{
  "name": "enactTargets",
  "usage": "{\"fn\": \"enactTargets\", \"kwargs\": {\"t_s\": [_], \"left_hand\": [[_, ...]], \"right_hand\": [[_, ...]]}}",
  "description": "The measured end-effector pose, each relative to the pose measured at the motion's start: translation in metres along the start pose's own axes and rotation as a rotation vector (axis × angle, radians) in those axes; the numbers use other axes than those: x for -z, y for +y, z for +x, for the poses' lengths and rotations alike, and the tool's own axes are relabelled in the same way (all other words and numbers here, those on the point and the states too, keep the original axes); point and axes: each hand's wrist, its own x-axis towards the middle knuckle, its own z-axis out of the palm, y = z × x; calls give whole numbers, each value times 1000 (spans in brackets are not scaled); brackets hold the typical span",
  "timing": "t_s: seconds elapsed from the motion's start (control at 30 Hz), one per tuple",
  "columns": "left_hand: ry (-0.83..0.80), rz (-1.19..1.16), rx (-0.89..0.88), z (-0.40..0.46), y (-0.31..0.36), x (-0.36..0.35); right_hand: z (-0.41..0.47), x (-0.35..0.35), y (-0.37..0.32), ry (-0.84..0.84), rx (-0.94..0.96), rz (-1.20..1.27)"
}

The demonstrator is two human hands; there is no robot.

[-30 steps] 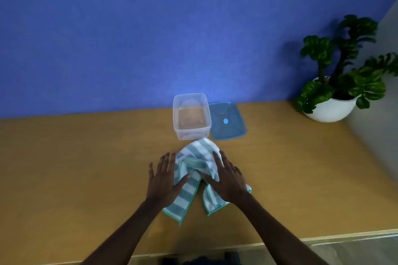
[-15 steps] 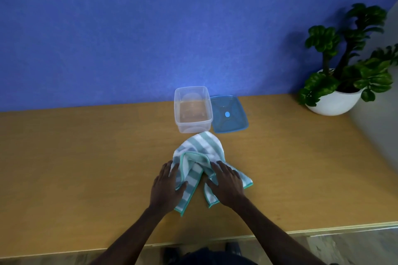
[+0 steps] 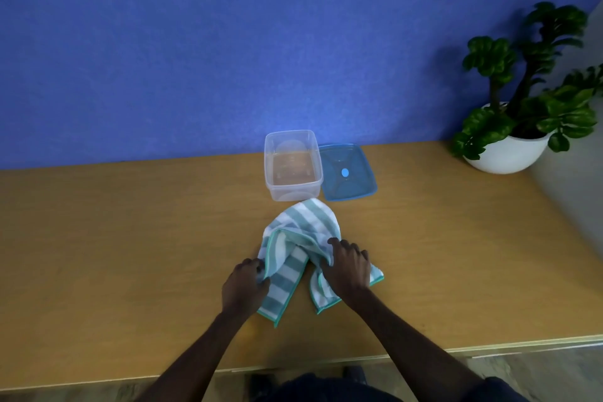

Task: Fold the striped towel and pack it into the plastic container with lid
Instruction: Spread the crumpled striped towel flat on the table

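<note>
Striped towel (image 3: 301, 232) bunched under both curled hands, left (image 3: 243, 287) and right (image 3: 349, 268), each pinching cloth.

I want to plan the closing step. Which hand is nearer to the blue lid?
Right. The right hand rests on the striped towel, below the blue lid. The left hand grips the towel's left edge, farther away.
</note>
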Motion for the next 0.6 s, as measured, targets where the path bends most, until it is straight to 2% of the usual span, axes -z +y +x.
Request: {"fn": "enactTargets", "kwargs": {"t_s": [0.17, 0.3, 0.6], "left_hand": [[59, -26, 42, 6, -7, 11], [147, -132, 73, 16, -10, 32], [286, -69, -22, 31, -3, 68]], "right_hand": [[3, 10, 8, 88, -7, -11], [9, 26, 20, 144, -38, -15], [25, 59, 46, 157, -71, -97]]}}
